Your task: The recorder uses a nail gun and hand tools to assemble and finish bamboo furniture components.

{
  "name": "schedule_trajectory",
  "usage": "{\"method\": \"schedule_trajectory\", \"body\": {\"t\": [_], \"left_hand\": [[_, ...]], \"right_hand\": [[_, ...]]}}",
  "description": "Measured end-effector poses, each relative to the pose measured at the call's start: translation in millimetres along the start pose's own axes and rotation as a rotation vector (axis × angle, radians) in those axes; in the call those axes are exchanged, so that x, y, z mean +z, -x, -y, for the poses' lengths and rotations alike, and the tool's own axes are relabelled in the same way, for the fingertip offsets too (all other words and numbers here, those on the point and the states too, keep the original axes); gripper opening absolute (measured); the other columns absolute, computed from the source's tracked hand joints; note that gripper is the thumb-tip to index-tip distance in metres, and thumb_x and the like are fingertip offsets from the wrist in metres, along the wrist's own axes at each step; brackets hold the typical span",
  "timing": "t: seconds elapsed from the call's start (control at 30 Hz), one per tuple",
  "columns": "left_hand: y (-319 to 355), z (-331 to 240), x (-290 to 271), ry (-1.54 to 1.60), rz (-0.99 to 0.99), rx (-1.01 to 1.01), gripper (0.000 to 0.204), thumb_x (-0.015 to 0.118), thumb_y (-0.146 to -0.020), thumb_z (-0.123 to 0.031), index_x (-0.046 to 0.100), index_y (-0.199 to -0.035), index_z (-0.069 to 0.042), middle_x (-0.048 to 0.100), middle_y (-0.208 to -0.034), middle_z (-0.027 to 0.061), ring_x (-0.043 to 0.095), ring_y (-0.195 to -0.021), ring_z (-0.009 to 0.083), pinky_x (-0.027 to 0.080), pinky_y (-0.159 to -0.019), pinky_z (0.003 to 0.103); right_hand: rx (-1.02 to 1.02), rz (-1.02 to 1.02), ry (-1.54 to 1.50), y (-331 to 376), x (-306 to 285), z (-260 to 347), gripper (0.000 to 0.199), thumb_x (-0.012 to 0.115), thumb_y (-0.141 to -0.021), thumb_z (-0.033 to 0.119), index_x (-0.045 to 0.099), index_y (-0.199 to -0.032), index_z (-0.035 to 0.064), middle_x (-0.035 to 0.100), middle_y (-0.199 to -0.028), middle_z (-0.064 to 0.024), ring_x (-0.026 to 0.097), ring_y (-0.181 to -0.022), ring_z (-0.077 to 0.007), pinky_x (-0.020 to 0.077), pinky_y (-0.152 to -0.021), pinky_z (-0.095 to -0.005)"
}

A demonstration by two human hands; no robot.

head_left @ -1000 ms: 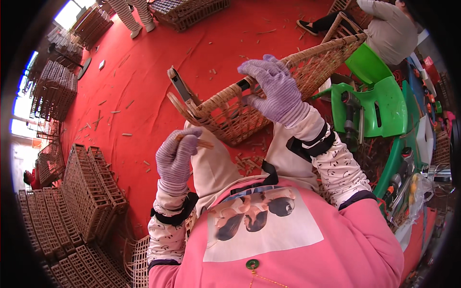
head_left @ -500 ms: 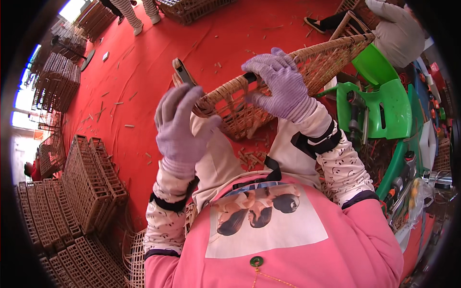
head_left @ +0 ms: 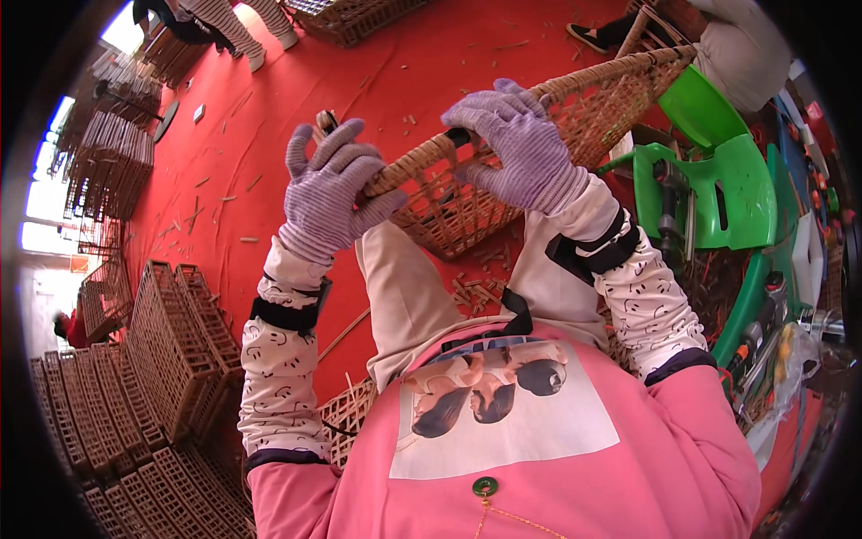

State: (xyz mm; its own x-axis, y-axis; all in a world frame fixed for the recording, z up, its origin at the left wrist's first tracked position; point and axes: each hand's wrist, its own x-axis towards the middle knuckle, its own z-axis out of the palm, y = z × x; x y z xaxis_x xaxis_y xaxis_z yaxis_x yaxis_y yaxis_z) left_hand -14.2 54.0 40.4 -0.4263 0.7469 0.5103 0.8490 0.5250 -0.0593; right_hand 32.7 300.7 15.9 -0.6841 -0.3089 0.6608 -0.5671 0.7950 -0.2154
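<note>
Here, fingers (head_left: 476,110) on basket rim (head_left: 421,167), floor (head_left: 256,171) beyond

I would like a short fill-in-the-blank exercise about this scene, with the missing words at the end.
1. The left hand and right hand, at the rim of the woven basket, wear striped purple ____.
2. The hand nearer the green chair is the ____ one.
3. The floor is coloured ____.

Missing words: gloves; right; red.
</note>
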Motion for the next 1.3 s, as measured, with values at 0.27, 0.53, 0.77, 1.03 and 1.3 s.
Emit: {"method": "schedule_trajectory", "body": {"t": [0.27,0.53,0.77,1.03,1.3], "left_hand": [[-8,10,2,0.126,0.012,0.244,0.025,0.06,-0.077,-0.028,0.053,-0.076,-0.004,0.052,-0.079,0.0117,0.051,-0.082,0.0332,0.036,-0.094,0.047],[10,-2,13,0.154,0.008,0.173,0.03,0.056,-0.083,-0.03,0.048,-0.075,-0.002,0.047,-0.078,0.0123,0.049,-0.081,0.0328,0.039,-0.091,0.05],[-42,-5,24,0.218,0.018,0.023,0.025,0.066,-0.07,-0.022,0.051,-0.075,-0.003,0.05,-0.077,0.0126,0.051,-0.082,0.0336,0.041,-0.079,0.044],[-34,12,29,0.315,-0.008,-0.161,0.032,0.068,-0.071,-0.029,0.051,-0.076,-0.003,0.051,-0.073,0.0113,0.052,-0.074,0.0313,0.043,-0.08,0.042],[-29,45,38,0.374,0.011,-0.129,0.029,0.068,-0.069,-0.024,0.052,-0.078,-0.002,0.051,-0.075,0.0114,0.05,-0.073,0.0304,0.041,-0.085,0.041]], "right_hand": [[0.221,-0.204,0.0,78,-30,-5,0.053,0.071,-0.067,0.029,0.053,-0.114,0.0123,0.052,-0.119,-0.011,0.046,-0.114,-0.0295,0.0323,-0.1,-0.0433],[1.215,-0.028,0.25,258,-62,-107,0.055,0.068,-0.068,0.034,0.054,-0.114,0.0062,0.056,-0.109,-0.0183,0.053,-0.103,-0.0321,0.042,-0.091,-0.0369],[1.535,0.198,0.437,372,-87,-272,0.081,0.067,-0.071,0.04,0.033,-0.132,-0.0026,0.041,-0.131,-0.0207,0.035,-0.126,-0.0308,0.0297,-0.104,-0.0361],[2.025,0.387,0.628,427,-52,-384,0.079,0.078,-0.06,0.039,0.045,-0.116,-0.0058,0.053,-0.118,-0.0233,0.052,-0.111,-0.0305,0.0439,-0.091,-0.0368],[1.735,0.154,-0.16,332,-87,-291,0.055,0.074,-0.063,0.014,0.051,-0.111,-0.001,0.061,-0.096,-0.0124,0.061,-0.085,-0.0219,0.049,-0.074,-0.0353]]}}
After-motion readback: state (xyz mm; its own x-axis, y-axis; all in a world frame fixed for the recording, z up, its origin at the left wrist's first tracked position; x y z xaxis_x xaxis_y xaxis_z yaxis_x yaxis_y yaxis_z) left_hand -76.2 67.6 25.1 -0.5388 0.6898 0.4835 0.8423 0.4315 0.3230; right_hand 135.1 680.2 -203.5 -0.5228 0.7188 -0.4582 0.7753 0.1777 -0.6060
